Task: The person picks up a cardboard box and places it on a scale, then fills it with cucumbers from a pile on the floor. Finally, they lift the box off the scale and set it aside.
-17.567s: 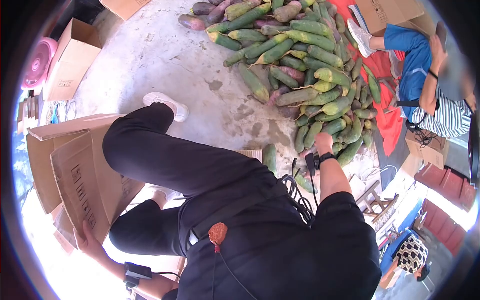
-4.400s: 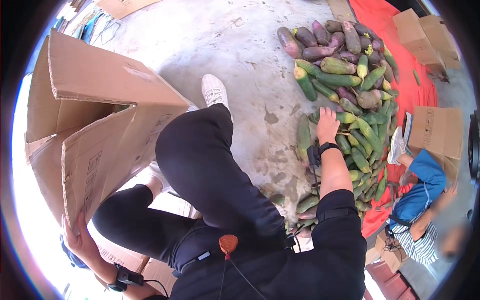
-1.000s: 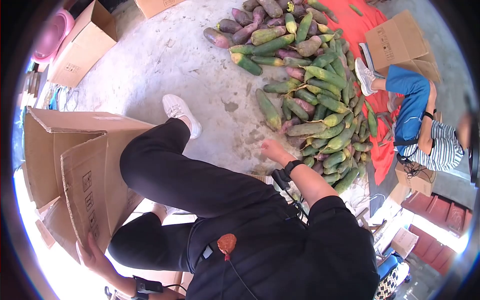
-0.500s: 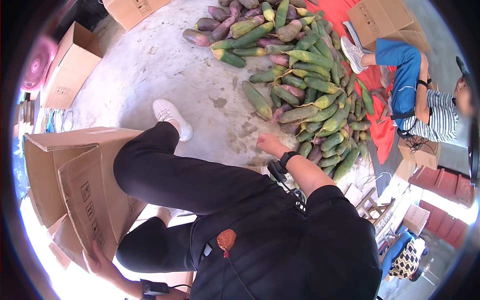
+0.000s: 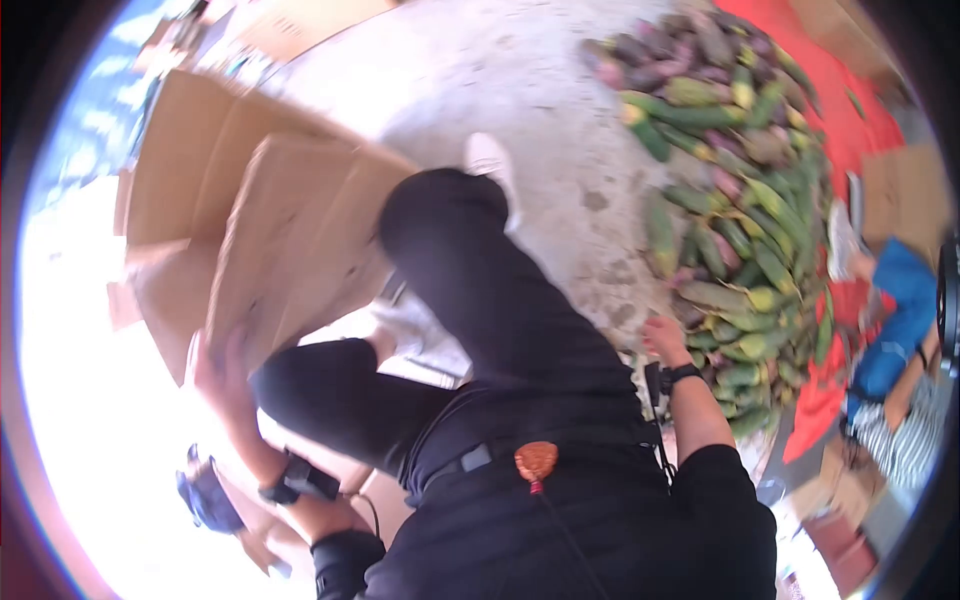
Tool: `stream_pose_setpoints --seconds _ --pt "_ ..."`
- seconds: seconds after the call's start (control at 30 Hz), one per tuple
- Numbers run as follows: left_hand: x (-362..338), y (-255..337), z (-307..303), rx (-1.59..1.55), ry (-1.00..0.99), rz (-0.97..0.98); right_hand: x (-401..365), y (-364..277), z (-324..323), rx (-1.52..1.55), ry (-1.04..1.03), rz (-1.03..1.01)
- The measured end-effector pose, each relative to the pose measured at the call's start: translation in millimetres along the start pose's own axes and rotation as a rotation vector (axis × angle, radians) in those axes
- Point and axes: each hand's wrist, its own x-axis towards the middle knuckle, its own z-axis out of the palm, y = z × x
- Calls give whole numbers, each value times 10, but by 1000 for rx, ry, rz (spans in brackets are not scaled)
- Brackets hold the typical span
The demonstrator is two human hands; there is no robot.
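Observation:
My left hand [image 5: 222, 385] grips the lower edge of an open cardboard box [image 5: 295, 235], which stands tilted beside my left knee. Its fingers are smeared by motion, with the thumb and fingers on either side of the cardboard edge. My right hand [image 5: 665, 340] is loosely closed at the near left side of a heap of long green and purple radishes [image 5: 760, 235]. Nothing shows between its fingers. Some radishes lie just beyond and to the right of that hand.
A red sheet [image 5: 850, 110] lies under and beyond the heap. At the right a co-worker in blue trousers [image 5: 885, 325] sits near another cardboard box [image 5: 905, 195]. My white shoe [image 5: 490, 165] rests on the concrete floor [image 5: 560, 110]. More boxes [image 5: 310, 25] stand at the back left.
My view has swung, so the heap and co-worker appear farther right. The box in my left hand has shifted up and right in view. My right hand remains closed beside the radishes.

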Motion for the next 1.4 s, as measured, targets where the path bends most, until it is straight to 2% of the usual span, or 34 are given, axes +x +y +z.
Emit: stream_pose_setpoints --seconds 0.03,0.2,0.47,0.53,0.6,0.63,0.7,0.8,0.87,1.13,1.2,1.33,1.4 --pt "2 62 -17 13 -8 -53 -14 -71 -22 22 -34 12" --pt "-3 107 -11 16 43 -36 7 -176 -22 65 -115 25" --pt "12 94 -125 -47 68 4 -71 -239 -74 71 -90 -2" --pt "9 46 -138 4 137 88 -49 -228 -27 37 -62 -17" --pt "-24 -19 -158 -22 107 39 58 -70 -13 -14 -7 -83" --pt "-57 -156 -122 -135 100 -11 -55 -172 -8 -1 9 -81" --pt "-88 -178 -138 -101 90 -121 -91 -258 -42 -78 -77 -37" --pt "-119 -268 -116 -255 66 -226 -75 -213 -1 -46 0 -29" --pt "-137 -301 -96 -159 81 -163 -96 -166 9 -53 37 -103" --pt "-133 -420 11 77 106 -98 -159 136 -202 -43 117 -73" --pt "-123 -447 12 114 111 -77 -184 260 -257 -140 135 -106" --pt "-125 -391 19 102 102 -61 -209 448 -321 -67 187 -9" --pt "-129 -369 4 138 85 -127 -23 677 -370 -247 104 -41"
